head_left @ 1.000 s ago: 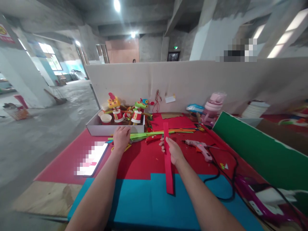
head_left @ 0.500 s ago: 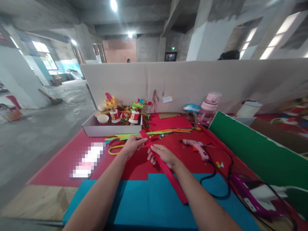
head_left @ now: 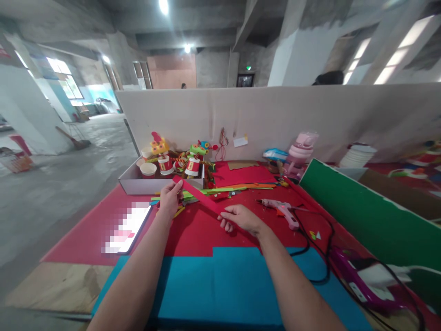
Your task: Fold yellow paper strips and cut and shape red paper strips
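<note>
A long red paper strip (head_left: 200, 196) slants between my two hands above the red tabletop. My left hand (head_left: 170, 197) pinches its upper left end. Farther down the strip, my right hand (head_left: 239, 218) grips it between thumb and fingers; the lower part is mostly hidden behind that hand and forearm. Yellow-handled scissors (head_left: 179, 212) lie under the strip, partly covered by my left hand. Just beyond the strip, several thin green and orange paper strips (head_left: 237, 187) are spread on the table.
A pink glue gun (head_left: 280, 210) lies at the right, its black cord running toward a purple device (head_left: 365, 282). Blue sheets (head_left: 220, 285) cover the near edge. A phone (head_left: 129, 230) rests at left. Behind stands a white box (head_left: 160, 185) of paper-cup figures; a green board (head_left: 368, 207) leans right.
My left hand has moved left and slightly up with the strip's end. The strip has turned to a flatter slant, and my right hand has shifted slightly right.
</note>
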Available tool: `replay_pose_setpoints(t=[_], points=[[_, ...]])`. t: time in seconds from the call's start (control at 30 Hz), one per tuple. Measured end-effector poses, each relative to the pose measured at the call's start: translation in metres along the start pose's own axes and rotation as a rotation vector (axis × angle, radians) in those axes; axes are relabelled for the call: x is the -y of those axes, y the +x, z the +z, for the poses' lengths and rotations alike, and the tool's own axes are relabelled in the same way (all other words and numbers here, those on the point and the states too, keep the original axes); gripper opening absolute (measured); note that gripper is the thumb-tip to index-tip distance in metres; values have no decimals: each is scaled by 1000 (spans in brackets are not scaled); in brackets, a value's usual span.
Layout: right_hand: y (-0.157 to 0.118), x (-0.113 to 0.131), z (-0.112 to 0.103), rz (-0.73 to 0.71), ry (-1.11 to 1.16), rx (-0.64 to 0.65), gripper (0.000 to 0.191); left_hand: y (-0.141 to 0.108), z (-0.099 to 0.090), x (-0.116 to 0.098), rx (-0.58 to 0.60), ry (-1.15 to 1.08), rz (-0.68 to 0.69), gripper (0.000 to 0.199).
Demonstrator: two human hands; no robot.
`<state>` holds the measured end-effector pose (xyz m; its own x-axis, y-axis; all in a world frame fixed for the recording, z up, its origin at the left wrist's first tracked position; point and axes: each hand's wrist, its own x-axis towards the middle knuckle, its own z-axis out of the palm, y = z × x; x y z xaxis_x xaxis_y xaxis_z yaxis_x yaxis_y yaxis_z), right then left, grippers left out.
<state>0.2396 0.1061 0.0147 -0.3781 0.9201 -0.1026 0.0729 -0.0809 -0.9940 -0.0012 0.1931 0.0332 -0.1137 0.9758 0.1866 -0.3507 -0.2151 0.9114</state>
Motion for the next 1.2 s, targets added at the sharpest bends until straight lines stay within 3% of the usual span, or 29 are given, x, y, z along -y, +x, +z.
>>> replay_pose_setpoints(t=[0.17, 0.27, 0.37, 0.43, 0.5, 0.57, 0.67, 0.83, 0.93, 1.0, 1.03, 1.07, 1.13, 1.2], points=[[-6, 3, -28, -49, -80, -244, 43, -6, -11, -15, -3, 59, -8, 35], [-12, 4, -43, -68, -94, -408, 40, -19, -18, -31, 51, 222, -49, 32], [-23, 3, -50, 10, -148, -360, 38, -40, -27, -46, 134, 705, 11, 22], [-30, 0, -49, 87, -199, -313, 37, -58, -30, -51, 194, 1086, 234, 16], [-37, -3, -45, 152, -253, -291, 36, -77, -27, -46, 326, 1289, 533, 17], [-41, -7, -41, 206, -314, -261, 35, -94, -18, -34, 571, 1306, 684, 21], [-47, -12, -37, 250, -411, -209, 35, -108, -2, -13, 825, 1378, 674, 23], [-55, -9, -37, 292, -542, -214, 36, -106, 12, 2, 993, 1610, 599, 24], [-59, 1, -32, 155, -851, -442, 29, -107, 12, 2, 1000, 1681, 648, 20], [-60, 9, -20, -58, -1104, -674, 20, -109, 12, 3, 964, 1711, 673, 18], [-59, 11, -12, -170, -1188, -722, 17, -110, 12, 4, 946, 1717, 681, 17], [-58, 12, -3, -272, -1239, -668, 12, -111, 12, 5, 931, 1718, 687, 17], [-55, 9, 17, -404, -1232, -436, 7, -112, 12, 6, 902, 1713, 698, 16], [-51, 0, 33, -428, -1173, -283, 8, -112, 11, 8, 883, 1697, 717, 18]])
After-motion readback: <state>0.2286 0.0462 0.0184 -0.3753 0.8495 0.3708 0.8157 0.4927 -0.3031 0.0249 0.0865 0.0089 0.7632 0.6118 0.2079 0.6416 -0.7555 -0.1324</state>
